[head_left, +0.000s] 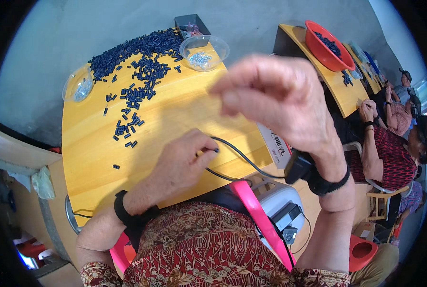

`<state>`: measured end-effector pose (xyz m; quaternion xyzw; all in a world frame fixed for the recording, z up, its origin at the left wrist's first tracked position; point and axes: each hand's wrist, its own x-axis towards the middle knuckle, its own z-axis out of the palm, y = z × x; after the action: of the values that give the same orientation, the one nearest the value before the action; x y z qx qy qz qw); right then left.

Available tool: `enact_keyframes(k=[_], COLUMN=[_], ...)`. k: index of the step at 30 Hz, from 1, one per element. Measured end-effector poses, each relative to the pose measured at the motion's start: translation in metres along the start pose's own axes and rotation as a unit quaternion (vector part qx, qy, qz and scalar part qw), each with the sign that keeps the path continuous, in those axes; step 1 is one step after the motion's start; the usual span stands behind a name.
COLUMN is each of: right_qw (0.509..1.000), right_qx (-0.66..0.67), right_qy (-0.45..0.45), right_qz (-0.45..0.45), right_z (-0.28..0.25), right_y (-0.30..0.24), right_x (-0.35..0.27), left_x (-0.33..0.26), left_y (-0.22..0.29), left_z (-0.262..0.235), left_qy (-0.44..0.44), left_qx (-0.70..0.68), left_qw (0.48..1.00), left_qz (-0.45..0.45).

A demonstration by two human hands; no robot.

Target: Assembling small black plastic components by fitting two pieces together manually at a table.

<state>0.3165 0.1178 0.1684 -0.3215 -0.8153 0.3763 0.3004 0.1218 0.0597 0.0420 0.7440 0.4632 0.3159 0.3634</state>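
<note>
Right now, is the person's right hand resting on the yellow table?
No, the right hand is raised above the yellow table, looking large and blurred in the view.

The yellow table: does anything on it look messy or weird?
One black piece looks odd: it lies alone on the table, left of the left hand, apart from the heap. I see nothing broken.

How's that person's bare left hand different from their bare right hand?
The bare left hand is low over the yellow wooden table; the bare right hand is higher, nearer the camera. The left hand looks smaller and sharper; the right hand looks bigger and blurry. The left hand seems to pinch a small black piece; blur hides whether the right hand holds anything. Both have bent fingers and black wristbands.
</note>
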Motion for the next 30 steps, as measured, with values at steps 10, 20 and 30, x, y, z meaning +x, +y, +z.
enact_keyframes(k=[10, 20, 30], right_qw=[0.916, 0.916, 0.935], right_qx=[0.026, -0.023, -0.078], right_qy=[-0.303, -0.34, -0.342], right_qz=[0.261, 0.211, 0.055], right_z=[-0.004, 0.034, 0.063], right_y=[0.071, 0.066, 0.064], right_x=[-0.112, -0.104, -0.077], left_x=[-0.018, -0.043, -0.048], left_y=[0.05, 0.079, 0.076], left_z=[0.004, -0.011, -0.018], left_qy=[-0.371, -0.227, -0.132], left_qx=[-0.133, 0.178, -0.01], left_qw=[0.915, 0.92, 0.958], left_qz=[0.081, 0.265, 0.255])
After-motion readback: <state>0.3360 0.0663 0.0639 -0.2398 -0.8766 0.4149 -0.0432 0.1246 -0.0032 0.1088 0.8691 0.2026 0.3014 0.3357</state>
